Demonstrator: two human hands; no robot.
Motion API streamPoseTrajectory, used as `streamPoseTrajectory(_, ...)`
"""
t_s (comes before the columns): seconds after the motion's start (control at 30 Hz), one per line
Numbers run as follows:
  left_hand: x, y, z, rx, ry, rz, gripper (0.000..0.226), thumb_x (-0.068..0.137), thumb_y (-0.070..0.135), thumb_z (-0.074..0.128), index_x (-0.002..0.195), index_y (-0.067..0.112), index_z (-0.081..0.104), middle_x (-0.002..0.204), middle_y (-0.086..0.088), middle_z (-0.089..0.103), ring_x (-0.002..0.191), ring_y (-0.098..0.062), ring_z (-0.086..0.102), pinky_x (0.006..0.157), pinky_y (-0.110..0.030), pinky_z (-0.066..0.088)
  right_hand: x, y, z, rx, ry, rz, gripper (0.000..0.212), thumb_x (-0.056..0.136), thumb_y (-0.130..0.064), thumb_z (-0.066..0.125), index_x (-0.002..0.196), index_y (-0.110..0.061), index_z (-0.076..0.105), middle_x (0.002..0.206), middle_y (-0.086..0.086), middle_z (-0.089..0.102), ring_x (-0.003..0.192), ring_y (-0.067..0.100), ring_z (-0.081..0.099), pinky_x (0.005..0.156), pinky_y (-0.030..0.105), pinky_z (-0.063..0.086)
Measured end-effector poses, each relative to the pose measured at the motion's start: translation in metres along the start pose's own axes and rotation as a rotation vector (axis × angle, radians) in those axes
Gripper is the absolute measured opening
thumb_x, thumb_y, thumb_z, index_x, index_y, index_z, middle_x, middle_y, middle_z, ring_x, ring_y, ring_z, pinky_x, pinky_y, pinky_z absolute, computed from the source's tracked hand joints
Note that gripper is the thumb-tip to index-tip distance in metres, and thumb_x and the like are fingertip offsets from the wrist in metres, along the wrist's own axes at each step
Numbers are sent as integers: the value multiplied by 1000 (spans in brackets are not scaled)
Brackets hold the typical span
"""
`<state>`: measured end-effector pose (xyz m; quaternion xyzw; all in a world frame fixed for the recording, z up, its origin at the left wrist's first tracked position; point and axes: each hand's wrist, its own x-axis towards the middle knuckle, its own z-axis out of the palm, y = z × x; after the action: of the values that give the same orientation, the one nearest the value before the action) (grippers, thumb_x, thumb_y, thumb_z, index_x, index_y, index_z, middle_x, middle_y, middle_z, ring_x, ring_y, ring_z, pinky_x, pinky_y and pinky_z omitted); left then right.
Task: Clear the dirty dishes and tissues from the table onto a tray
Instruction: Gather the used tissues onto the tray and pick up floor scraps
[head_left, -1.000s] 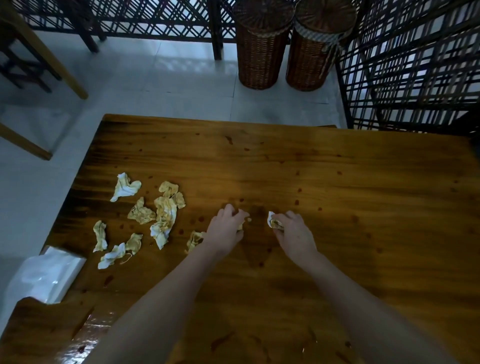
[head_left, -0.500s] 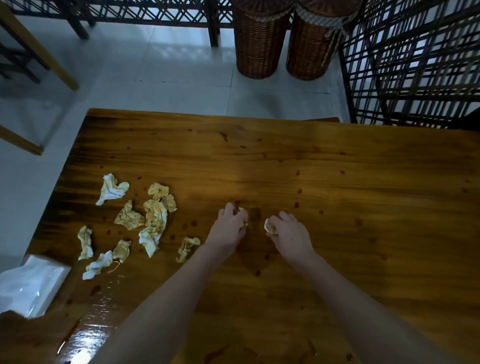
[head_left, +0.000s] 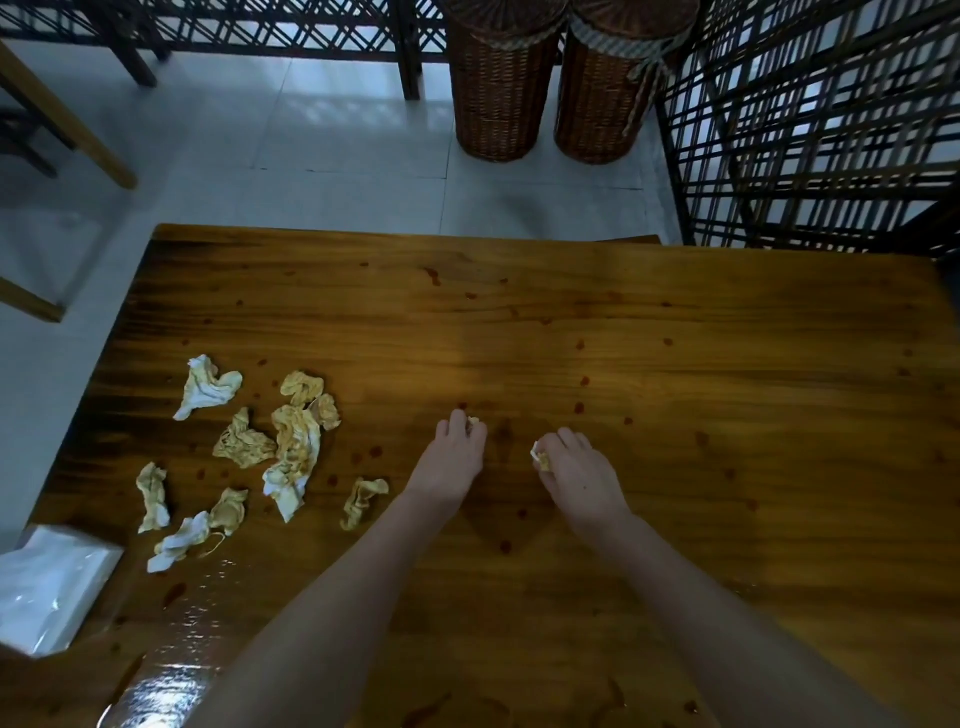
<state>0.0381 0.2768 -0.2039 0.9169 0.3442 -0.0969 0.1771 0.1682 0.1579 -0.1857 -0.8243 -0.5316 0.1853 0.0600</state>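
Observation:
Both my hands press down on the middle of the wooden table (head_left: 727, 389). My left hand (head_left: 451, 460) has its fingers curled round a small stained tissue scrap (head_left: 472, 422), of which only a bit shows at the fingertips. My right hand (head_left: 582, 475) grips another crumpled stained tissue (head_left: 541, 460) against the wood. Several used, yellow-stained tissues (head_left: 291, 452) lie scattered on the table's left part, the nearest one (head_left: 362, 501) just left of my left wrist. No tray or dishes are in view.
A white tissue pack (head_left: 47, 587) sits at the table's near-left corner. Reddish sauce drops dot the tabletop, and a wet glossy patch (head_left: 171, 686) lies near the front left. Two wicker baskets (head_left: 498, 88) and dark lattice screens stand beyond the table.
The view has tilted down a little. Both hands stay close together on the table, with their tissues, shifting only slightly.

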Motion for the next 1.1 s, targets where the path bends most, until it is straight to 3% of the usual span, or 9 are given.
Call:
streamPoseTrajectory(0.23, -5, -2, 1, 133, 26, 81, 52, 89, -12, 47, 136, 7, 33, 134, -17, 32, 113, -26, 41, 91, -33, 45, -24, 18, -8, 45, 28, 105, 23, 97, -26, 48, 119, -23, 53, 115, -7, 51, 105, 9, 48, 83, 24, 44)
streamPoseTrajectory(0.37, -8, 0, -3, 73, 11, 114, 57, 85, -14, 50, 136, 8, 33, 134, -18, 31, 114, -28, 40, 93, -34, 42, -42, 23, -10, 51, 70, 149, 21, 96, -27, 48, 116, -23, 54, 111, -7, 52, 101, 9, 49, 77, 21, 42)
streamPoseTrajectory(0.5, -11, 10, -16, -118, 85, 104, 25, 100, 17, 38, 122, 7, 46, 125, -15, 43, 98, -20, 38, 83, -32, 36, -62, 26, -14, 54, 121, 157, 21, 96, -26, 48, 115, -21, 55, 110, -5, 53, 101, 11, 49, 77, 24, 44)
streamPoseTrajectory(0.6, -27, 18, -26, -191, 193, 208, 6, 98, 5, 41, 98, 11, 44, 105, -10, 42, 83, -20, 39, 71, -30, 37, -77, 21, -17, 84, 155, 176, 22, 96, -25, 48, 117, -21, 54, 112, -5, 53, 103, 11, 49, 80, 24, 45)
streamPoseTrajectory(0.8, -62, 38, -32, -388, 167, 236, 21, 97, 7, 45, 85, 23, 39, 90, 5, 43, 75, -9, 40, 61, -19, 29, -123, 17, -20, 105, 238, 223, 20, 94, -22, 54, 114, -22, 56, 110, -6, 57, 103, 10, 51, 77, 21, 45)
streamPoseTrajectory(0.9, -80, 50, -30, -379, 103, 254, 19, 96, 10, 47, 87, 26, 41, 90, 7, 44, 78, -9, 43, 61, -18, 30, -147, 21, -24, 128, 266, 249, 17, 94, -22, 55, 111, -22, 57, 109, -6, 59, 102, 12, 53, 73, 19, 40)
streamPoseTrajectory(1.1, -101, 83, -33, -398, 20, 286, 19, 98, 17, 47, 105, 32, 38, 94, 10, 46, 80, -7, 47, 60, -17, 33, -192, 46, -40, 254, 293, 370, 19, 94, -25, 55, 113, -23, 55, 106, -5, 57, 100, 12, 55, 74, 23, 46)
